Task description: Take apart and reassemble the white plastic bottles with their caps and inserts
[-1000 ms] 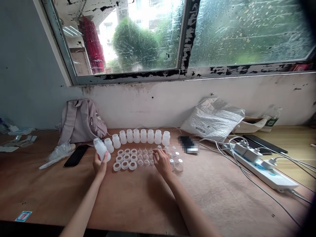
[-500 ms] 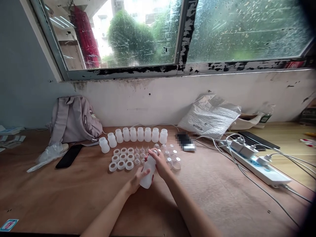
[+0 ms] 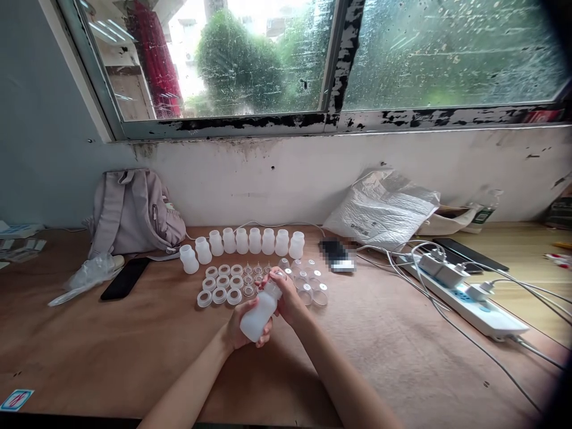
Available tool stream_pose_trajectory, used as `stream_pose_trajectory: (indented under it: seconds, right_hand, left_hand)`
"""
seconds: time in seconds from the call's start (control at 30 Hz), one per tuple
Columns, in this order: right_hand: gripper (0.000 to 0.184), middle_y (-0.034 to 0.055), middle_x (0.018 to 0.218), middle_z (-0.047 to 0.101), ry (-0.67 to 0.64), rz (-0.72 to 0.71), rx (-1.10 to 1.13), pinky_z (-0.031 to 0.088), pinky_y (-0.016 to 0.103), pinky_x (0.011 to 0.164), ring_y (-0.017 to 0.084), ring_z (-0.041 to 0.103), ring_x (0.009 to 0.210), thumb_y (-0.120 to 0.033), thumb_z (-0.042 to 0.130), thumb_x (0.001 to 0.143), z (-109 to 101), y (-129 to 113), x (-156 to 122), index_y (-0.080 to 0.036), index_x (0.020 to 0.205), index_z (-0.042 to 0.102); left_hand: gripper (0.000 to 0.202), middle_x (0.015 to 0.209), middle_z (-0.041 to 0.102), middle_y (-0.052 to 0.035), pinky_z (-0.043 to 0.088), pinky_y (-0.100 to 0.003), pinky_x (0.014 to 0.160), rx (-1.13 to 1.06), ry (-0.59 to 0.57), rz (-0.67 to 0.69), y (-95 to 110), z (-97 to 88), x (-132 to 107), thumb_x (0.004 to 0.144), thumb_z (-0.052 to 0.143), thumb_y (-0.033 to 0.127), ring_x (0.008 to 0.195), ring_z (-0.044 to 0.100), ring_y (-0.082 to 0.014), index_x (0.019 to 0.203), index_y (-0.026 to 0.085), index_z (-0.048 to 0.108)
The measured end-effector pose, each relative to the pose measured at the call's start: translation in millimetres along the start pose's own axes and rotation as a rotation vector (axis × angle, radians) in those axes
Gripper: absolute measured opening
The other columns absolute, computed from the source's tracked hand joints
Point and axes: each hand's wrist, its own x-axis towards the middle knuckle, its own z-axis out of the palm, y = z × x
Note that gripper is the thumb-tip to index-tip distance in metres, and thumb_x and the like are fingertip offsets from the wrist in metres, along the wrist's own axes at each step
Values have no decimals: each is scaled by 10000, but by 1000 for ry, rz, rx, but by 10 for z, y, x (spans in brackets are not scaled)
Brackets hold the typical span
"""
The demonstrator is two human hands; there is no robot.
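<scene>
A frosted white baby bottle (image 3: 258, 317) is held tilted above the table, its top pointing up and to the right. My left hand (image 3: 241, 328) is wrapped round the bottle's body. Closed about its capped top end is my right hand (image 3: 286, 298), whose fingers partly hide the cap. Just beyond my hands lie rows of white screw rings (image 3: 219, 295), clear nipples (image 3: 248, 280) and clear dome caps (image 3: 305, 294). Behind them, several open frosted bottle bodies (image 3: 242, 241) stand in a curved row.
At the left are a backpack (image 3: 129, 208), a clear plastic bag (image 3: 89, 279) and a black phone (image 3: 125, 279). On the right, a silver pouch (image 3: 384, 205) leans against the wall near a white power strip (image 3: 469, 301) with trailing cables (image 3: 451, 319).
The bottle has tilted further over, its base swinging left. My left hand has shifted slightly left with it, while my right hand stays round the top.
</scene>
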Motion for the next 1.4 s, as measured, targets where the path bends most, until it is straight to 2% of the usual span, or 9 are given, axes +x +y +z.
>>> stream_pose_trajectory:
  seconds: [0.17, 0.3, 0.43, 0.57, 0.67, 0.8, 1.03, 1.17, 1.4]
  right_hand:
    - [241, -19, 594, 538, 67, -18, -63, 384, 200, 413, 166, 577, 615, -388, 590, 665, -79, 30, 56, -207, 709, 438]
    - [264, -21, 589, 545, 170, -117, -118, 449, 256, 507, 168, 576, 611, -389, 622, 637, -135, 82, 108, -206, 697, 443]
    - [261, -28, 586, 550, 224, -180, -134, 456, 265, 529, 161, 571, 597, -397, 620, 642, -145, 121, 120, -211, 708, 449]
    - [251, -32, 585, 549, 172, -167, -127, 438, 261, 501, 154, 560, 560, -395, 615, 648, -139, 139, 122, -215, 706, 450]
    - [253, -36, 571, 542, 181, -156, -162, 418, 257, 482, 144, 539, 523, -397, 615, 647, -163, 139, 137, -216, 702, 446]
    - [237, -38, 578, 539, 270, -268, -279, 396, 243, 511, 131, 517, 540, -392, 601, 662, -213, 102, 139, -216, 709, 448]
    - [198, -3, 816, 538, 369, -498, -245, 397, 268, 708, 140, 527, 772, -354, 498, 721, -350, 48, 198, -232, 864, 437]
    - [173, -10, 763, 518, 396, -408, -257, 389, 258, 683, 138, 507, 729, -362, 503, 716, -430, 50, 272, -226, 818, 467]
    - [194, -14, 726, 497, 188, -164, -318, 340, 219, 480, 117, 446, 594, -392, 462, 734, -339, 9, 191, -214, 763, 531]
  left_hand:
    - [451, 595, 530, -29, 349, -225, 392, 127, 101, 65, -21, 82, 43, 764, 361, 514, 424, 507, -119, 893, 102, 491]
    - [386, 605, 535, -27, 360, -221, 402, 317, 224, 132, -52, 123, 89, 736, 475, 458, 442, 503, -112, 897, 107, 486]
    - [376, 600, 519, -24, 352, -220, 390, 352, 233, 155, -62, 119, 102, 737, 466, 461, 436, 490, -109, 873, 111, 491]
    - [386, 624, 519, -29, 362, -234, 402, 430, 253, 154, -58, 110, 87, 751, 435, 461, 446, 491, -118, 908, 112, 481]
    - [369, 672, 540, -38, 381, -250, 478, 704, 366, 229, -32, 121, 57, 722, 491, 439, 525, 504, -135, 912, 123, 505]
    - [399, 787, 573, -57, 382, -268, 598, 1144, 545, 413, 13, 172, -3, 655, 591, 376, 662, 507, -171, 973, 144, 528]
    - [383, 789, 572, -60, 384, -263, 601, 1254, 592, 478, -11, 193, -9, 698, 545, 371, 661, 512, -172, 998, 141, 482]
    - [324, 694, 535, -22, 369, -243, 558, 1276, 625, 458, -13, 174, 14, 705, 527, 393, 597, 479, -142, 912, 146, 494]
    - [307, 715, 529, -16, 378, -239, 586, 1237, 636, 444, 8, 180, 19, 720, 505, 394, 620, 475, -132, 900, 146, 484]
